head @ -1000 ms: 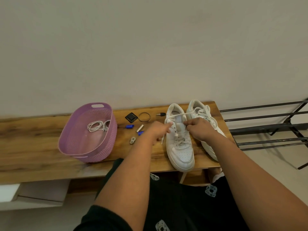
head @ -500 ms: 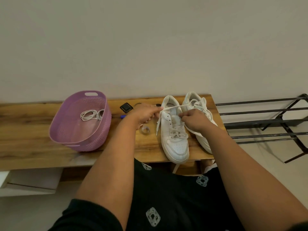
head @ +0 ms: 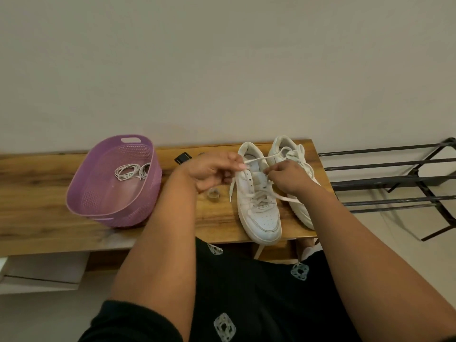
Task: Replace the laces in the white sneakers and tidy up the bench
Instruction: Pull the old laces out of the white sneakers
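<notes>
Left hand (head: 212, 172) pinches one end of the white lace (head: 256, 159) just left of the nearer sneaker (head: 259, 206) on the surface (head: 37, 193), while the right hand (head: 288, 176) pinches it at the eyelets, the lace running across the tongue between them.

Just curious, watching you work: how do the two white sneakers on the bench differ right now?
The near sneaker has its upper eyelets empty, and both hands work its lace; the far sneaker looks laced to the top. The left hand and right hand cover little of the near one; the right forearm hides much of the far one. Both are white low-tops.
</notes>
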